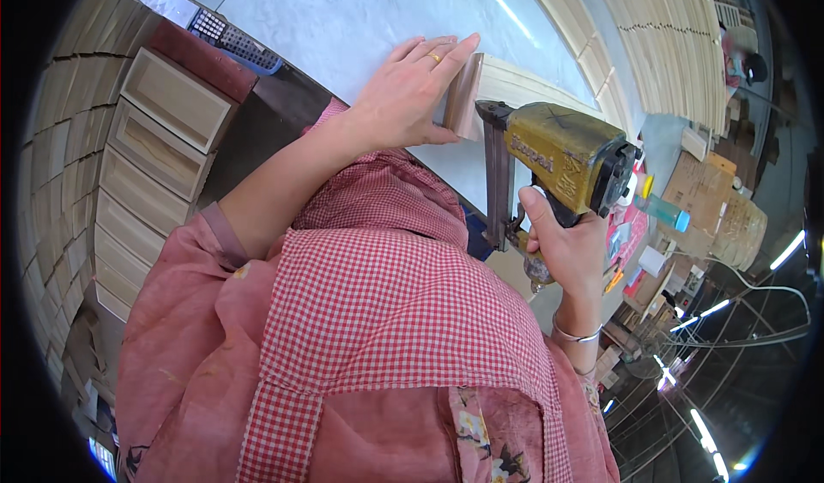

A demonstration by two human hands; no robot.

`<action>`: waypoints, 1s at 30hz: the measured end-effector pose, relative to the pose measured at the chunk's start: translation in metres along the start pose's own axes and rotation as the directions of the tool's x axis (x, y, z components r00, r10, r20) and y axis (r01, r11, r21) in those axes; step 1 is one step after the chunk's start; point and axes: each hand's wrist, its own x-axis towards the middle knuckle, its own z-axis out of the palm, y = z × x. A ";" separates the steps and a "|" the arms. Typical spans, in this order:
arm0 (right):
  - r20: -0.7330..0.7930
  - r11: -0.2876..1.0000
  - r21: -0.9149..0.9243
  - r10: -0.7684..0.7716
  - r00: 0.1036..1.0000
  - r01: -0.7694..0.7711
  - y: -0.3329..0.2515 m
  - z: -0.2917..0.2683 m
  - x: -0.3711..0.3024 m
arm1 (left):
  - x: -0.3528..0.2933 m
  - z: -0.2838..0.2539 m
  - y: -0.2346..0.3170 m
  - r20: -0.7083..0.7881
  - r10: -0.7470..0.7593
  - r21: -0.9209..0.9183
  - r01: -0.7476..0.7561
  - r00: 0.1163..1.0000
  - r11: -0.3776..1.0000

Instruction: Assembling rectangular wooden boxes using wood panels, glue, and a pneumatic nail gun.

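Observation:
In front of me on the pale table [309, 11], a brownish wooden board [467, 97] stands on edge against the end of a light wooden piece [528, 80]. My left hand [410, 93] is closed over the brownish board, with the fingers along its far side and the thumb at the near end. Wrapped around the handle of a worn yellow nail gun [554, 148] is my right hand [571, 247]. The gun's nose points left and sits close to the joint of the two wood pieces; I cannot tell whether it touches.
Long stacks of light wooden strips [665, 45] line the table's far right. Left of me stand stacked wooden drawers [163, 148], with a dark plastic basket [245, 44] near the table edge. A bottle with a blue cap [665, 212] and cardboard [697, 187] lie to the right.

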 end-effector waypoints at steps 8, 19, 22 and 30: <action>-0.049 0.999 -0.034 -0.037 0.998 0.035 0.000 0.001 0.000 | -0.001 0.002 0.001 0.015 -0.032 -0.016 0.032 0.999 0.999; 0.015 0.991 -0.094 -0.092 0.996 0.093 -0.010 -0.008 0.010 | 0.000 0.002 0.000 0.012 -0.022 -0.028 0.022 1.000 0.999; 0.037 0.988 -0.135 -0.064 0.997 0.069 -0.017 -0.010 0.014 | -0.001 0.002 0.000 0.007 -0.015 -0.017 0.015 1.000 1.000; -0.073 0.996 -0.015 -0.090 0.993 0.089 0.000 -0.017 0.007 | 0.001 0.004 -0.001 0.000 -0.003 -0.013 0.003 1.000 1.000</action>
